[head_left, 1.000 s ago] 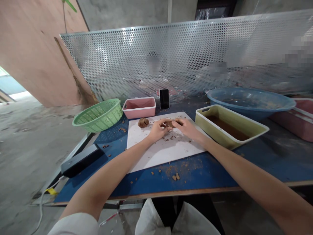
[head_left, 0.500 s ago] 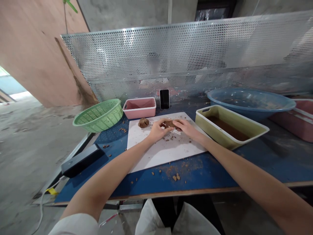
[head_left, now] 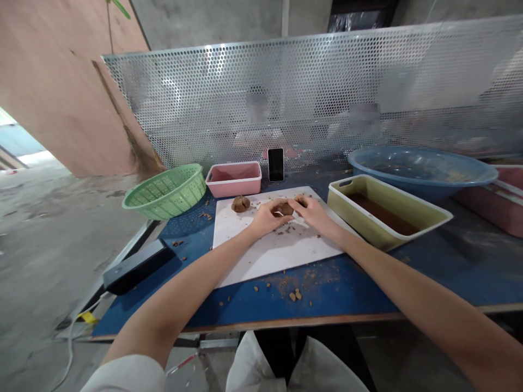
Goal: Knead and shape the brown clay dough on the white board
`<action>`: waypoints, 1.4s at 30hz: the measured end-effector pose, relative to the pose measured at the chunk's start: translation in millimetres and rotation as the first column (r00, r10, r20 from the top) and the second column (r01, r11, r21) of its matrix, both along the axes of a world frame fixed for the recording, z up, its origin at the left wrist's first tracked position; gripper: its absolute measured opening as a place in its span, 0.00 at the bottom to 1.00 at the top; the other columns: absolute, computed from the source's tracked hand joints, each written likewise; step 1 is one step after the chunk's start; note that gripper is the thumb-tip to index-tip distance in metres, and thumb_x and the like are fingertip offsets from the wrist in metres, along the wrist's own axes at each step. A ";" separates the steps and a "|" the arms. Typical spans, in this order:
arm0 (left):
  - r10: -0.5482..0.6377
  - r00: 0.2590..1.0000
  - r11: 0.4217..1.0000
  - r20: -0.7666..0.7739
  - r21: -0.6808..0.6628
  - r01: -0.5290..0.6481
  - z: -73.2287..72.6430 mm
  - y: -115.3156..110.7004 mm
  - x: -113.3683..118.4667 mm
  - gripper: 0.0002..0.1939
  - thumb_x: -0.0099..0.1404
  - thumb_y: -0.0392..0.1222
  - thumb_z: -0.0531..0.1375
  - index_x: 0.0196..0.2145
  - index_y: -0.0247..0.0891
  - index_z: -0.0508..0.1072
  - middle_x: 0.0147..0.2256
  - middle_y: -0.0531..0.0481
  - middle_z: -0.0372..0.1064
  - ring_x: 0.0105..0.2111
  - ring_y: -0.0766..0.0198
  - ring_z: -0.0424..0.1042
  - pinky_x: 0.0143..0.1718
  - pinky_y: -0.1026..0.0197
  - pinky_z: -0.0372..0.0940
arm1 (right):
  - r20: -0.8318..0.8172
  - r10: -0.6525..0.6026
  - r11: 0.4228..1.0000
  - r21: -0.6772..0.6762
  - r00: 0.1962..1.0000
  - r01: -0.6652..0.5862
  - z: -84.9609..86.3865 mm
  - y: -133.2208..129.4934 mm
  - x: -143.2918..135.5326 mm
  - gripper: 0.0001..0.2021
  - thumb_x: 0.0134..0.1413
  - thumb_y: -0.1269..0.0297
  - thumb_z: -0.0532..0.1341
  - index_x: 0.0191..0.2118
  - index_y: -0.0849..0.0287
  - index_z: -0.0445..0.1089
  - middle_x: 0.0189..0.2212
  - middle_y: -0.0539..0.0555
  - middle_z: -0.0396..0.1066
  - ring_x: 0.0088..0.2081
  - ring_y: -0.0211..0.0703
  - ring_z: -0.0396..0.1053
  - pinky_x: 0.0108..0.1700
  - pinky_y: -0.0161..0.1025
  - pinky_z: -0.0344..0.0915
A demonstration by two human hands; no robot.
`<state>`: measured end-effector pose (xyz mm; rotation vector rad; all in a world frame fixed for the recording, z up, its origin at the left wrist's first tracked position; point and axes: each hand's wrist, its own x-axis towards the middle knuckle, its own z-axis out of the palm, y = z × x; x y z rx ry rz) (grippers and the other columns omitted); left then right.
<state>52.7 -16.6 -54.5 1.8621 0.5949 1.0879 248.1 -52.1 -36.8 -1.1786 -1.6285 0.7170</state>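
Over a white board [head_left: 261,256], my left hand [head_left: 267,216] curls its thumb and fingers round a brown clay-like lump [head_left: 287,209]. My right hand [head_left: 309,212] is closed at the right side of the same lump, its fingers bent over brown material. The fingers of both hands nearly meet and cover part of the lump. Another rounded brown lump [head_left: 241,204], cracked on one side, rests on the board left of my hands. Small brown crumbs are scattered on the board below them.
A green basket [head_left: 165,191], a pink bin [head_left: 233,188] and an upright phone [head_left: 275,165] stand behind and left. To the right are an olive bin [head_left: 363,218] of brown liquid and a blue basin [head_left: 420,182]. A black box [head_left: 139,267] lies front left.
My right hand's fingers have bent inward and lifted a little over the brown material. The lump between my hands has shifted slightly and shows more of its surface.
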 end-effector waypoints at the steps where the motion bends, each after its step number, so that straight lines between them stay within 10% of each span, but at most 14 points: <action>1: 0.010 1.000 1.000 -0.001 0.003 -0.010 -0.9 0.9 0.1 0.29 0.57 0.47 0.77 0.53 0.36 0.79 0.39 0.46 0.80 0.38 0.61 0.77 0.42 0.60 0.73 | 0.002 -0.001 1.000 0.003 1.000 0.001 -0.3 0.1 -0.2 0.31 0.60 0.26 0.60 0.29 0.53 0.68 0.27 0.52 0.67 0.32 0.46 0.64 0.38 0.45 0.61; 14: 0.164 0.981 0.986 -0.106 0.055 -0.159 2.3 -2.0 -1.4 0.24 0.57 0.51 0.77 0.49 0.37 0.84 0.38 0.45 0.83 0.34 0.59 0.78 0.37 0.59 0.74 | -0.003 0.075 0.997 -0.012 0.997 -0.075 -3.6 3.1 0.7 0.30 0.63 0.28 0.58 0.31 0.53 0.70 0.27 0.53 0.68 0.32 0.46 0.64 0.38 0.45 0.61; 35: 0.115 0.973 0.984 -0.199 0.158 -0.084 6.7 -4.9 1.0 0.28 0.58 0.52 0.76 0.52 0.38 0.80 0.42 0.46 0.79 0.31 0.64 0.73 0.35 0.61 0.69 | -0.084 0.120 0.979 -0.153 0.989 -0.132 -6.7 1.7 -1.8 0.32 0.63 0.27 0.58 0.28 0.54 0.69 0.24 0.53 0.69 0.28 0.45 0.65 0.31 0.44 0.59; 42: 0.165 0.982 0.986 -0.094 0.022 -0.164 3.8 -3.1 -0.2 0.26 0.61 0.57 0.74 0.50 0.38 0.80 0.32 0.52 0.76 0.23 0.68 0.71 0.26 0.64 0.65 | 0.178 -0.050 0.996 0.084 0.983 0.036 13.5 -10.2 7.6 0.26 0.72 0.36 0.52 0.35 0.53 0.70 0.31 0.56 0.73 0.35 0.52 0.70 0.43 0.48 0.64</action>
